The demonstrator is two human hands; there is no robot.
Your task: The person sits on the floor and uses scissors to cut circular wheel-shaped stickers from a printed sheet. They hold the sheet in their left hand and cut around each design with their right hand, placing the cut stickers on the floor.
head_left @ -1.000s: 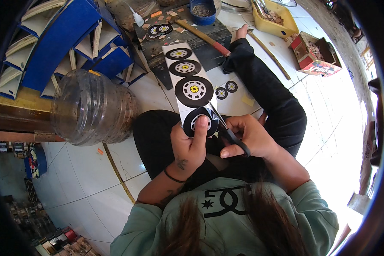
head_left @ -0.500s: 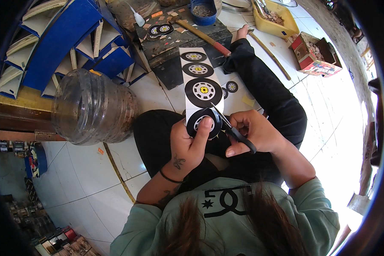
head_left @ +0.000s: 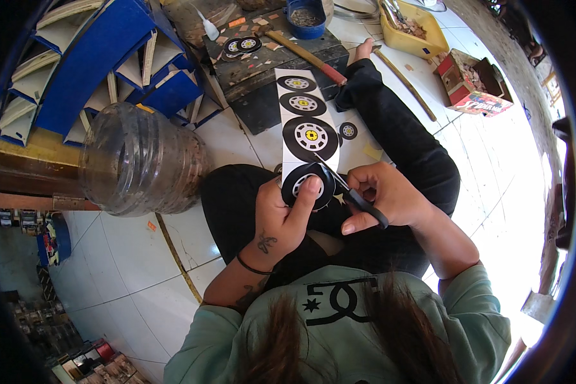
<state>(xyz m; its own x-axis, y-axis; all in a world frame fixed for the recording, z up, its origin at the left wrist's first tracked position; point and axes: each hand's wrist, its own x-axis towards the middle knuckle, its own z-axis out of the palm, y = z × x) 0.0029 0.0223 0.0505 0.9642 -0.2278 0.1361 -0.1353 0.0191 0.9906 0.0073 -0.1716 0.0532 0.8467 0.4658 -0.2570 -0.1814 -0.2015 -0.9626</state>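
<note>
A white paper strip (head_left: pixel 288 147) printed with several black wheel pictures extends away from me above my lap. My left hand (head_left: pixel 287 205) grips its near end, thumb pressed on the nearest wheel picture (head_left: pixel 322 185). In my right hand (head_left: pixel 385 195) are scissors (head_left: pixel 365 203) with black handles, my fingers through the loops. Their blades lie at the strip's right side, between the two nearest wheels. Whether the blades are parted is hard to make out. A loose cut-out wheel (head_left: pixel 348 130) lies on the floor beyond the strip.
Ahead stands a dark block (head_left: pixel 256 96) with a hammer (head_left: pixel 301 54), cut-out wheels (head_left: pixel 243 45) and a blue cup (head_left: pixel 305 19). A clear plastic jar (head_left: pixel 141 160) lies at left beside blue racks (head_left: pixel 89 70). Far right are a yellow basin (head_left: pixel 422 41), a carton (head_left: pixel 470 86) and another hammer (head_left: pixel 406 83).
The strip has shifted slightly right at its far end. The scissors and my right hand have moved a little with it, and both hands keep their hold.
</note>
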